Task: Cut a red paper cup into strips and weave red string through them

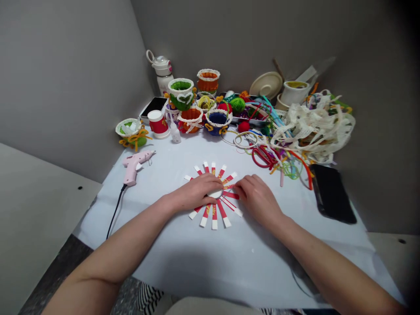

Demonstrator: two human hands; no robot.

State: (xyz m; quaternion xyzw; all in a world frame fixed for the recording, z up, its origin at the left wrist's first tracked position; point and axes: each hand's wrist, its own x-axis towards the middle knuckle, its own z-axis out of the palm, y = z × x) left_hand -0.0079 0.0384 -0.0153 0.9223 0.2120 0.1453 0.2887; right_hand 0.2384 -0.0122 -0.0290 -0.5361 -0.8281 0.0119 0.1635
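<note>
A paper cup cut into red strips with white ends (214, 217) lies spread out flat like a sun on the white-covered table (157, 253). My left hand (200, 191) rests over its left side, fingers apart around the round white centre, pressing on it. At its right side, my right hand (254, 192) has its fingertips pinched together at the end of one strip. The strips at the top and bottom fan outward, uncovered by my hands.
A pink glue gun (133, 168) with a black cord lies left. Behind stand small woven baskets (218, 121), a red cup (159, 124) and a bottle (164, 74). Red scissors (262, 156), yarn, white lace (315, 127) and a black phone (332, 192) are at right.
</note>
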